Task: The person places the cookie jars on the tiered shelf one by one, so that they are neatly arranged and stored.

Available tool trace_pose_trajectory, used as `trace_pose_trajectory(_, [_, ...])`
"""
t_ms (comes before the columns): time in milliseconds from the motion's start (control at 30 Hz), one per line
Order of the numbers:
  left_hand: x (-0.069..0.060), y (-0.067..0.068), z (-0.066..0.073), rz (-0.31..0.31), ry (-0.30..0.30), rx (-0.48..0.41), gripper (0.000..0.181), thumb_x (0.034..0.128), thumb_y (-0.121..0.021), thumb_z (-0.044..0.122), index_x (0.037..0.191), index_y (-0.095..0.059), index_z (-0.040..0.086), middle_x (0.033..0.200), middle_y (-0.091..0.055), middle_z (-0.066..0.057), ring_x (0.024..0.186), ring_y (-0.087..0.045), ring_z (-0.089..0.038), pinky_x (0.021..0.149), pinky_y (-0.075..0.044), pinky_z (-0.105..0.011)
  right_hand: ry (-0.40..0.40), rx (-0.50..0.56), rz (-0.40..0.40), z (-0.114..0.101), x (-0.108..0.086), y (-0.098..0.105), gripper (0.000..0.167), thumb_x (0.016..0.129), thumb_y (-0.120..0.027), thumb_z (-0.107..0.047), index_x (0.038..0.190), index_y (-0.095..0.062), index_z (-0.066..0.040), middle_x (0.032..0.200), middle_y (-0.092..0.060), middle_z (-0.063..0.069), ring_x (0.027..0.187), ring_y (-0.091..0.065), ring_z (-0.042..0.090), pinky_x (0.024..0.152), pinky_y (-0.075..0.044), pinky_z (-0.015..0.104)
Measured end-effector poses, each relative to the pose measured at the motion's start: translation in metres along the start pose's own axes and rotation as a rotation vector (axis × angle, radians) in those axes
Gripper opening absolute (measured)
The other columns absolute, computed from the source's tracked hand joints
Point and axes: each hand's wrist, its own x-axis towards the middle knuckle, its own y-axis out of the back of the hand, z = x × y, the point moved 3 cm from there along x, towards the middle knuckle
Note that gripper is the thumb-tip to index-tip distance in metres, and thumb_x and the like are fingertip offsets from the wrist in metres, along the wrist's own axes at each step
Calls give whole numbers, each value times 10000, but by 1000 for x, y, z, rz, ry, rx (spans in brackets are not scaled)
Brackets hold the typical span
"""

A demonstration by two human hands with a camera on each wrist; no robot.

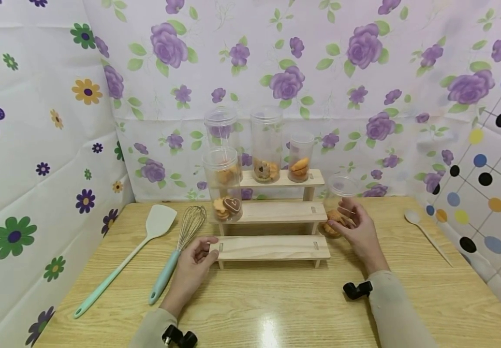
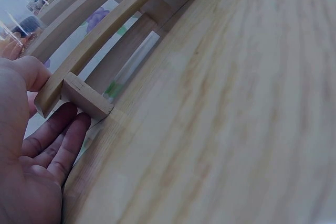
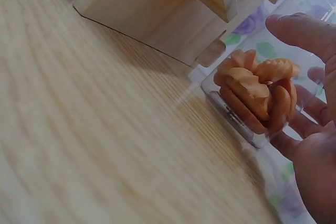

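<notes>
A three-step wooden display rack (image 1: 272, 247) stands on the table. My left hand (image 1: 194, 263) grips the left end of its lowest step, fingers beneath the edge by the leg (image 2: 86, 97). To the right of the rack, my right hand (image 1: 362, 233) holds a clear jar (image 1: 341, 188) with piped cookies (image 3: 257, 90) in its bottom, thumb on one side and fingers on the other. Three clear jars with cookies stand on the top step, among them a tall middle one (image 1: 266, 140) and a shorter one (image 1: 301, 151). Another cookie jar (image 1: 222, 179) is at the middle step's left end.
Left of the rack lie a white spatula (image 1: 160, 222) with a mint handle and a whisk (image 1: 191, 224) with a blue handle. A light-coloured spoon (image 1: 426, 234) lies at the right. Floral cloth (image 1: 287, 82) hangs behind the table.
</notes>
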Motion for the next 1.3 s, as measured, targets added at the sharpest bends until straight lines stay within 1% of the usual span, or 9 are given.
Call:
trace_pose_trajectory(167, [0,0,0,0,-3,0,254,1091,-748,145,1345,-731,131,1158,-643,-158,965,-623,-220,810,-531,-245,11,7,-3,1,-1,0,843,986,-885,-137,1691,-428,-60,1590,-568,222,1458,-557,336,1145,-488,232])
trace_pose_trajectory(300, [0,0,0,2,-1,-1,259,1088,-752,142,1346,-731,129,1164,-644,-155,977,-626,-221,822,-534,-244,1,33,-12,2,-2,-1,816,990,-881,-138,1679,-447,-79,1607,-544,238,1449,-561,266,1120,-482,171])
trace_pose_trajectory(533, [0,1,-1,11,4,16,250,1088,-754,156,1338,-737,151,1114,-652,-154,933,-633,-203,798,-536,-244,12,21,-27,6,-3,0,772,1008,-868,-182,1665,-472,-95,1606,-549,229,1394,-578,116,1107,-477,140])
trace_pose_trajectory(667, [1,1,-2,12,5,16,246,1090,-752,155,1335,-738,149,1106,-659,-159,931,-643,-203,798,-542,-244,25,20,-24,7,-4,0,764,1008,-869,-183,1660,-481,-91,1596,-551,244,1393,-584,127,1106,-480,141])
trace_pose_trajectory(800, [0,1,-2,8,9,10,246,1091,-751,160,1336,-737,149,1114,-661,-160,943,-647,-207,804,-545,-246,30,13,1,5,-4,1,767,989,-888,-171,1636,-497,-45,1555,-579,229,1361,-599,160,1109,-486,155])
trace_pose_trajectory(933, [0,1,-1,5,10,5,246,1089,-755,164,1334,-737,153,1110,-660,-160,939,-645,-210,800,-542,-249,19,9,38,-1,-3,3,769,974,-905,-183,1625,-517,-50,1525,-603,196,1331,-604,184,1113,-488,162])
trace_pose_trajectory(1067, [0,0,0,3,4,6,248,1088,-756,161,1335,-736,150,1105,-658,-159,937,-643,-211,800,-543,-250,-9,4,72,-8,-3,7,775,977,-904,-203,1636,-516,-76,1545,-599,179,1367,-598,181,1116,-490,166])
trace_pose_trajectory(1200, [1,0,0,3,5,7,247,1090,-753,162,1336,-735,152,1110,-659,-159,941,-643,-215,799,-542,-250,-35,39,124,-16,-3,14,730,968,-911,-214,1593,-557,-84,1546,-605,156,1380,-587,173,1114,-486,169])
trace_pose_trajectory(1300, [0,0,-1,3,10,6,249,1093,-751,167,1341,-734,153,1126,-658,-160,952,-645,-217,805,-545,-250,-24,59,162,-25,-1,20,696,961,-916,-199,1559,-583,-73,1528,-615,142,1371,-589,171,1106,-481,160])
